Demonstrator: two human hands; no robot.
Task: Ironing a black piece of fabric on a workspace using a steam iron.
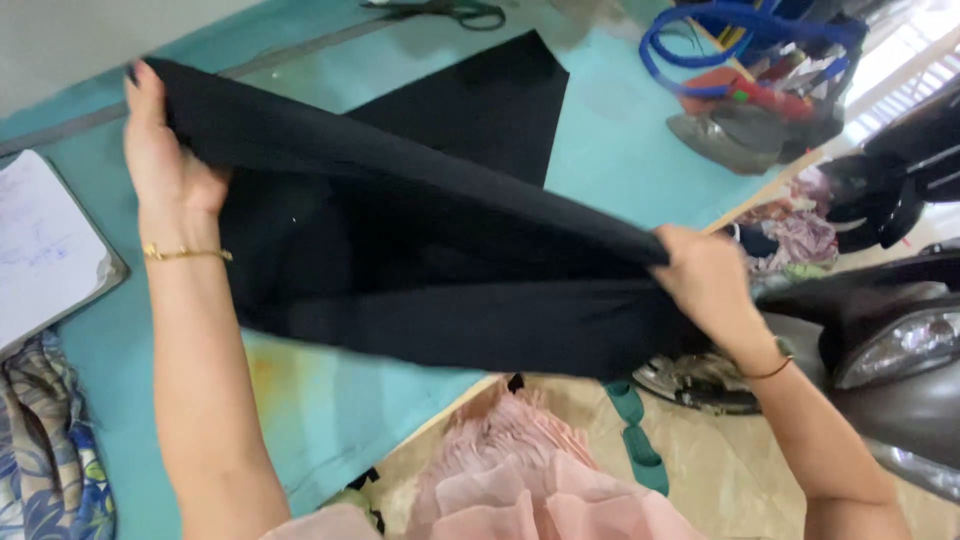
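Observation:
A large piece of black fabric (pixel 420 230) is stretched between both hands above a turquoise table (pixel 330 410). My left hand (pixel 160 150) grips one end of the fabric's folded edge at the upper left, a gold bracelet on that wrist. At the right, my right hand (pixel 705 275) is closed on the other end, near the table's edge. The cloth's lower part drapes onto the table and over its front edge. Another black piece (pixel 490 100) lies flat on the table behind it.
A white notepad (pixel 40 240) lies at the left edge, patterned cloth (pixel 40 450) below it. Scissors (pixel 450 12) rest at the far side. A bag with blue handles (pixel 760 60) stands at the back right. A scooter (pixel 890 330) is parked right. Pink fabric (pixel 520 480) sits below.

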